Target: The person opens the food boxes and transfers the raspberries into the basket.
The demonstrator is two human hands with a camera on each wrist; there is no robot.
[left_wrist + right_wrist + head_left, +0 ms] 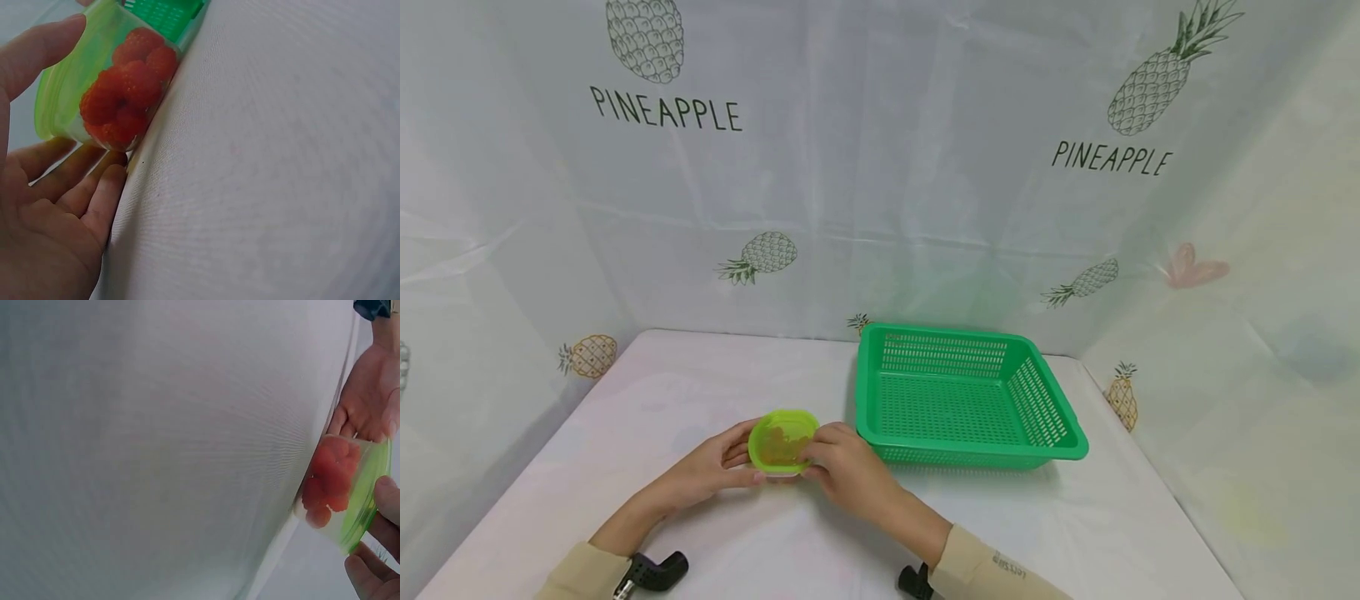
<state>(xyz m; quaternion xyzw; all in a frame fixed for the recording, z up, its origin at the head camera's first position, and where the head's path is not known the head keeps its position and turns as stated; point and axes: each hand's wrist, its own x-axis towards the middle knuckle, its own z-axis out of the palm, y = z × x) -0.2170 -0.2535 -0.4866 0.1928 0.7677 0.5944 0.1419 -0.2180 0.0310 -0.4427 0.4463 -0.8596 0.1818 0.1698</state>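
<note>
A small clear plastic food container (76, 128) with a translucent lime-green lid (784, 427) stands upright on the table, holding several red raspberries (128, 84). My left hand (713, 467) holds the container from its left side, thumb at the near side and fingers round the far side. From the right, my right hand (850, 471) grips the lid at its edge, the thumb (386, 499) against the green plastic. In the right wrist view, both hands meet at the container (337, 530), and the lid sits on its top.
A green perforated plastic basket (970, 454) stands on the table (722, 367) to the right, just beyond my right hand. White sheeting (910, 208) printed with pineapples hangs behind the table and along both sides.
</note>
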